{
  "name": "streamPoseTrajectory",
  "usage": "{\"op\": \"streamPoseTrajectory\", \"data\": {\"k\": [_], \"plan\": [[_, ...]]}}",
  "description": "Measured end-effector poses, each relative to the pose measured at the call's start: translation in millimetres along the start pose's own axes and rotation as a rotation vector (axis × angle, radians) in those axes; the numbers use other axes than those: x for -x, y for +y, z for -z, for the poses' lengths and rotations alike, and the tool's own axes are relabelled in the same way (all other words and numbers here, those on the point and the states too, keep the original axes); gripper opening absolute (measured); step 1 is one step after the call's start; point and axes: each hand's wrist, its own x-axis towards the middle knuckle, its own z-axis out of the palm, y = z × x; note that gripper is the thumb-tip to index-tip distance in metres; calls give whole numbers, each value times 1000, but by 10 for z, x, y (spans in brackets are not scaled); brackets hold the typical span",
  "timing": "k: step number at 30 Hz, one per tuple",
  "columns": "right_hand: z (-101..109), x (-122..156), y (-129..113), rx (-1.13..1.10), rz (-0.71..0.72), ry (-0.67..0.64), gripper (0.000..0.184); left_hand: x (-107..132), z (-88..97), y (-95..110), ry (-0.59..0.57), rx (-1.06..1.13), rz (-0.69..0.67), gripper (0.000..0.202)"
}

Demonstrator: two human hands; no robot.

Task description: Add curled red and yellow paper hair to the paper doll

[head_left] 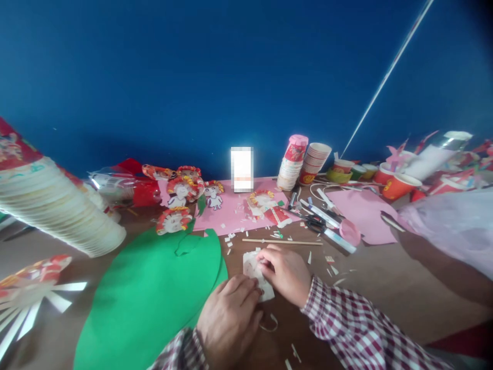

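My left hand (230, 317) and my right hand (285, 271) rest close together on the brown table (377, 288), both with fingers curled onto a small white paper cut-out (254, 272) that lies flat between them. Much of the piece is covered by my fingers. A large green paper sheet (154, 293) lies just left of my hands. A thin wooden stick (281, 241) lies on the table just beyond my right hand.
Pink paper (231, 213) with paper-cup figures (181, 192) lies behind. Stacked paper cups (302, 162), markers and scissors (319, 221) sit at the back right, red cups (398, 185) farther right. A long cup stack (57, 210) lies at the left. Paper scraps litter the table.
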Motion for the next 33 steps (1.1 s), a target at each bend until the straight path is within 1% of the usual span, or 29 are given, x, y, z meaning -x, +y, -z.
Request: {"op": "streamPoseTrajectory", "data": {"k": [3, 6, 9, 12, 16, 19, 25, 30, 33], "plan": [[4, 0, 1, -4, -7, 2, 13, -13, 34, 12, 29, 8, -18, 26], [13, 2, 7, -11, -8, -5, 13, -15, 63, 17, 27, 37, -8, 23], [17, 4, 25, -13, 3, -15, 13, -4, 76, 12, 13, 57, 69, 23], [14, 5, 47, -25, 27, -15, 13, 8, 79, 6, -11, 49, 137, 15], [5, 4, 63, -24, 26, -2, 12, 14, 67, 8, -53, 15, 92, 15], [2, 3, 66, -6, 23, 0, 11, 17, 49, 8, -53, -1, 81, 15], [21, 12, 67, 3, 43, -5, 12, -5, 58, 6, -18, -5, 72, 15], [9, 8, 74, -10, 33, 9, 12, -13, 62, -3, 72, 15, 18, 18], [-14, 3, 81, -16, 27, 32, 11, -10, 35, -14, 69, 49, -3, 20]]}}
